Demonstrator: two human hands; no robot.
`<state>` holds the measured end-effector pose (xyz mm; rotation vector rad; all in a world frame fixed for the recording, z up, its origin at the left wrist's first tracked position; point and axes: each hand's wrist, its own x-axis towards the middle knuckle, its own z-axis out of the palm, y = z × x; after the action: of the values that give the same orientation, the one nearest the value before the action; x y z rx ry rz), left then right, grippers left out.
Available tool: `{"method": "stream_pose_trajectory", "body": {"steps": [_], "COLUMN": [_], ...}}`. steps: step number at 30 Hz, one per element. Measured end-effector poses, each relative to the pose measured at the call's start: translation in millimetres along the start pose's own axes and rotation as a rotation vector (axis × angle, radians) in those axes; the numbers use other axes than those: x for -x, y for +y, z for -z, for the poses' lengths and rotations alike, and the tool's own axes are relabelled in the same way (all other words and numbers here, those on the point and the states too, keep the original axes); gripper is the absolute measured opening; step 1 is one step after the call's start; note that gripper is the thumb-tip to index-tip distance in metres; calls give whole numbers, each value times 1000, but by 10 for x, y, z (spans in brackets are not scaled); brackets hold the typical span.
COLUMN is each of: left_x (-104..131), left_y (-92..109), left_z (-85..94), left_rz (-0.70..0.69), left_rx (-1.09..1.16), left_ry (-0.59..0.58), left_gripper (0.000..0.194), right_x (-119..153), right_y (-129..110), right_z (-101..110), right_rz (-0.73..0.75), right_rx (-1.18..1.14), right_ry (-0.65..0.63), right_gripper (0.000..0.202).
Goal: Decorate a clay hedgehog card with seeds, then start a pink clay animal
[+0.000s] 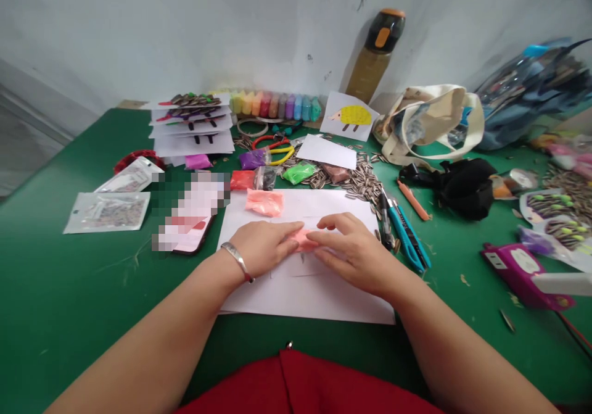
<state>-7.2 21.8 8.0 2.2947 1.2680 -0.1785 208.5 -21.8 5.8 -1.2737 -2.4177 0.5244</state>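
Note:
A small piece of pink modelling clay (303, 239) lies between my hands on white paper (305, 303). From the left, my left hand (263, 247), with a silver bracelet at the wrist, holds it between thumb and fingertips. My right hand (351, 250) grips the clay's right side with its fingertips, the index finger arched above. Thin drawn lines show on the paper beneath; my fingers hide part of them. Just beyond sits an opened packet of pink clay (265, 202). Right of the paper are a black pen (385, 219) and a teal utility knife (407, 232).
Sunflower seeds (365, 176) and bagged green clay (300, 171) lie behind the paper. A phone (194, 213) is at left, near stacked cards (192, 142). At the back stand a bottle (374, 56) and a hedgehog picture (350, 116). A purple glue-gun-like device (522, 272) is at right.

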Motion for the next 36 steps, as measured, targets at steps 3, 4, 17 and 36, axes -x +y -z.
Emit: {"method": "stream_pose_trajectory", "body": {"steps": [3, 4, 17, 36], "left_x": [5, 6, -2, -7], "left_y": [4, 9, 36, 17], "left_z": [-11, -14, -13, -19], "left_rz": [12, 16, 32, 11], "left_rx": [-11, -19, -31, -26], "left_ry": [-4, -2, -1, -1], "left_gripper": [48, 48, 48, 49], "right_x": [3, 0, 58, 40], "right_y": [-24, -22, 20, -22], "right_z": [7, 4, 97, 13], "right_rz": [25, 31, 43, 37], "right_rx": [84, 102, 172, 113], "right_ry": [-68, -85, -137, -132], "right_gripper": [26, 26, 27, 34]}}
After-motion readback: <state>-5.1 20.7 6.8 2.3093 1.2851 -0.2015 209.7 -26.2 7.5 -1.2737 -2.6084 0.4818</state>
